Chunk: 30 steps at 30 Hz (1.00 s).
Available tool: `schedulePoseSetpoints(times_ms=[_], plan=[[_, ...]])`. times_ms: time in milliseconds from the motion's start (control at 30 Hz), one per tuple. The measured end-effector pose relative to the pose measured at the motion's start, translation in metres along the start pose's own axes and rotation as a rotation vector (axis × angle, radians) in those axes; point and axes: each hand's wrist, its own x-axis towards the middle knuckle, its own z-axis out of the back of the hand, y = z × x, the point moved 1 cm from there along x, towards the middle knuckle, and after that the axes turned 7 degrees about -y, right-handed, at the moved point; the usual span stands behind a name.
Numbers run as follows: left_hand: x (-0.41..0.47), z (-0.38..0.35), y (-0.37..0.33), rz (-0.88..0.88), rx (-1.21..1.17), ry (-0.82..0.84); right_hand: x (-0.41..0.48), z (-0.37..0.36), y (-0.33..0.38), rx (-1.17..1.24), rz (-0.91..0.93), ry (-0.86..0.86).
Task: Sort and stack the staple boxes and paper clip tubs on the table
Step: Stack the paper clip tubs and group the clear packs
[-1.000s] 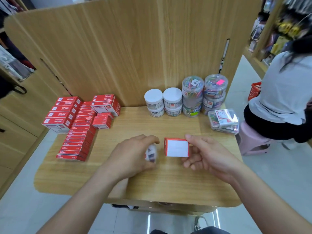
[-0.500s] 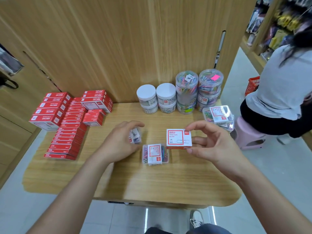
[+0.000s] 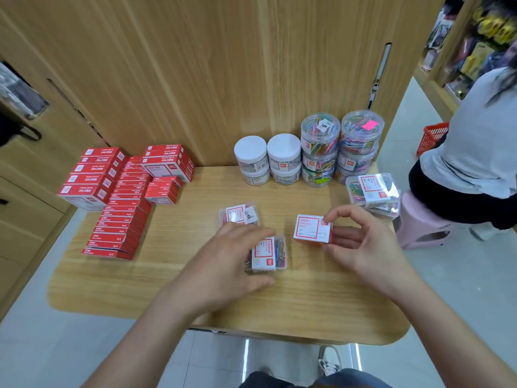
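Largely complete by judgement: staple boxes (image 3: 123, 197) stand stacked at the left of the table (image 3: 307, 303), paper clip tubs (image 3: 307, 158) at the back; outstanding are two clear clip boxes (image 3: 240, 214) mid-table, one under the left hand (image 3: 223, 264) (grip indeterminable), and the red-and-white box (image 3: 312, 229) pinched in the right hand (image 3: 363, 247).

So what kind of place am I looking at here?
Probably a stationery shop. Many identical staple boxes are stacked in rows, the clip tubs carry a pink sticker and a handwritten tag, and shelves of packaged goods and a red basket stand to the right.
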Motion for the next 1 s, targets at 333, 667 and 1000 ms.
schedulePoseSetpoints(times_ms=[333, 667, 1000], plan=[[0.001, 0.012, 0.004, 0.02, 0.015, -0.334, -0.009, 0.01, 0.001, -0.637, 0.413, 0.013], [0.048, 0.021, 0.032, 0.218, 0.085, -0.084, 0.04, 0.061, 0.005, -0.972, 0.185, -0.19], [0.082, -0.006, 0.015, 0.084, -0.027, -0.115, 0.045, 0.042, -0.002, -0.883, 0.319, -0.174]])
